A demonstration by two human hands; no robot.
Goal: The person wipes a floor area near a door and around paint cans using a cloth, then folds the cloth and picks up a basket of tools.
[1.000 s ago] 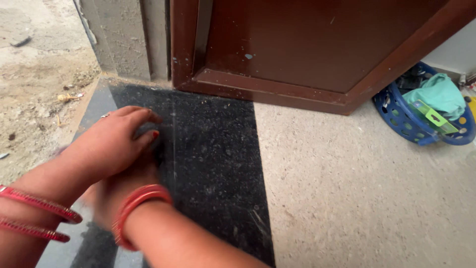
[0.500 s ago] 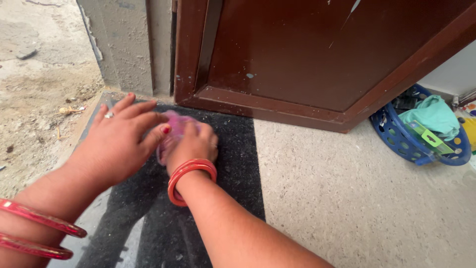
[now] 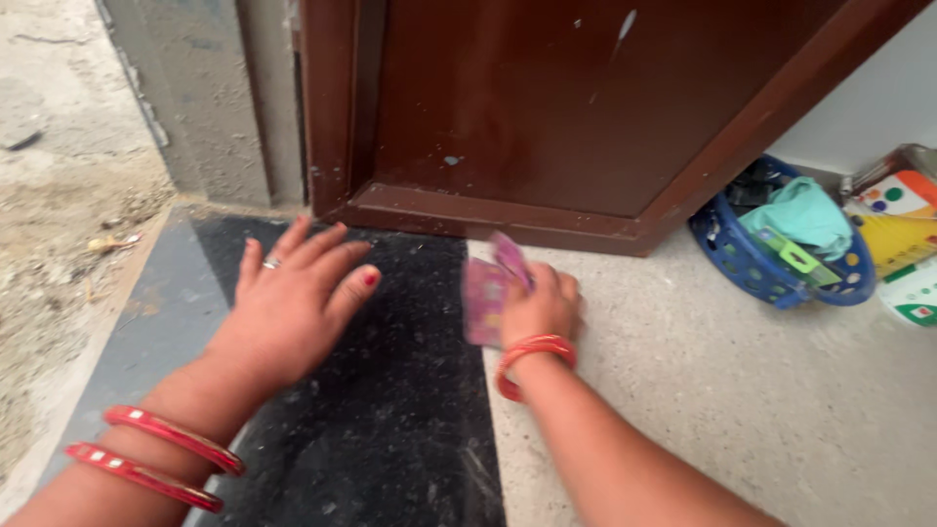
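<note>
My left hand (image 3: 293,303) lies flat with fingers spread on the black stone threshold (image 3: 390,429), a ring on one finger and red bangles on the wrist. My right hand (image 3: 542,307) grips a pink cloth (image 3: 488,293), blurred with motion, at the edge where the black stone meets the pale speckled floor (image 3: 761,410). An orange-red bangle circles the right wrist. The cloth is just in front of the brown wooden door (image 3: 586,107).
A blue plastic basket (image 3: 771,273) with a teal cloth and small items stands at the right by the door. Colourful boxes (image 3: 903,229) lie beside it. Bare dirt ground (image 3: 59,195) and a grey concrete wall (image 3: 205,107) are at the left.
My right hand has carried the pink cloth rightwards from beside my left hand to the edge of the black stone. My left hand has stayed flat on the stone.
</note>
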